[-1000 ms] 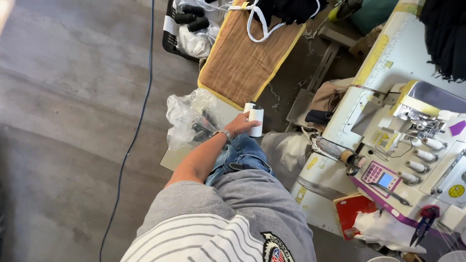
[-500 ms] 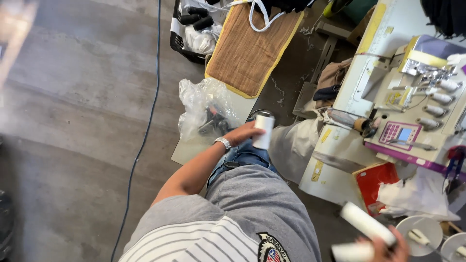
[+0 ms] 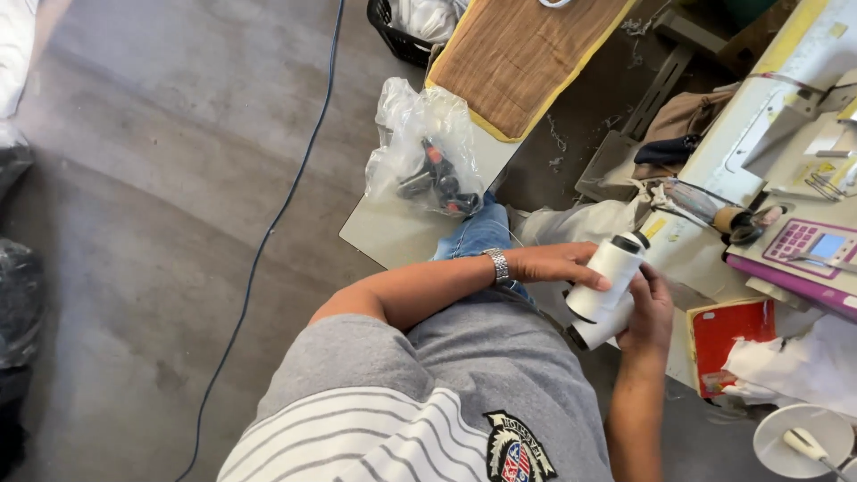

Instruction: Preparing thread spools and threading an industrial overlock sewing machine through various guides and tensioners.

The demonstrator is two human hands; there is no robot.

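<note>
My left hand (image 3: pixel 558 264), with a metal watch on its wrist, grips a white thread cone (image 3: pixel 608 277) with a black top, held upright above my lap. Just under it, my right hand (image 3: pixel 649 308) holds a second white thread cone (image 3: pixel 600 328), tilted and partly hidden behind the first. The two cones touch each other in front of my grey shorts and striped shirt.
A clear plastic bag (image 3: pixel 424 152) with dark spools lies on a low grey board. A brown padded bench (image 3: pixel 522 58) stands beyond it. A white sewing machine (image 3: pixel 759 143) with a pink control panel (image 3: pixel 803 245) is at right. A blue cable (image 3: pixel 277 214) crosses the floor.
My left hand carried its cone from beside the plastic bag to my lap. My right hand came in from the lower right with a second cone, and the two now meet.
</note>
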